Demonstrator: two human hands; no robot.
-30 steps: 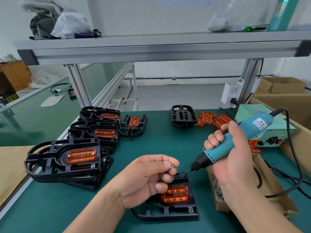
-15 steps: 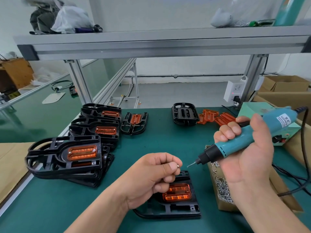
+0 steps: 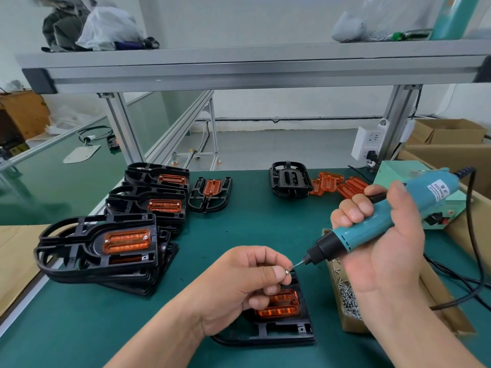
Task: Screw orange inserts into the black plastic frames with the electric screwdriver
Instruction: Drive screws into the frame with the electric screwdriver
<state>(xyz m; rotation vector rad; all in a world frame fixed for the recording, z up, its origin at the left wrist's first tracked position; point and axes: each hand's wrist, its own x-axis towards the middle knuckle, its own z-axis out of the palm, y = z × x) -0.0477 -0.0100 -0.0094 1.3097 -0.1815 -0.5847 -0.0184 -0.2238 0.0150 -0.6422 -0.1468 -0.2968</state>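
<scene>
A black plastic frame [image 3: 281, 332] lies flat on the green mat in front of me, with an orange insert [image 3: 281, 308] seated in it. Above it, my left hand [image 3: 244, 282] pinches a small silver screw [image 3: 287, 272] between thumb and forefinger. My right hand [image 3: 385, 248] grips the teal electric screwdriver [image 3: 372, 229], tilted down to the left. Its bit tip [image 3: 297, 264] sits just right of the screw head, nearly touching it. My left hand hides part of the frame and insert.
Stacks of black frames with orange inserts [image 3: 106, 243] fill the left of the mat. A lone frame [image 3: 211, 193], an empty black frame [image 3: 289, 179] and loose orange inserts [image 3: 342, 183] lie at the back. A cardboard box of screws [image 3: 348, 301] and the driver's power box [image 3: 398, 176] stand at right.
The screwdriver has come back down and left, bringing its bit tip close to the screw. My left hand has kept its pinch on the screw above the frame.
</scene>
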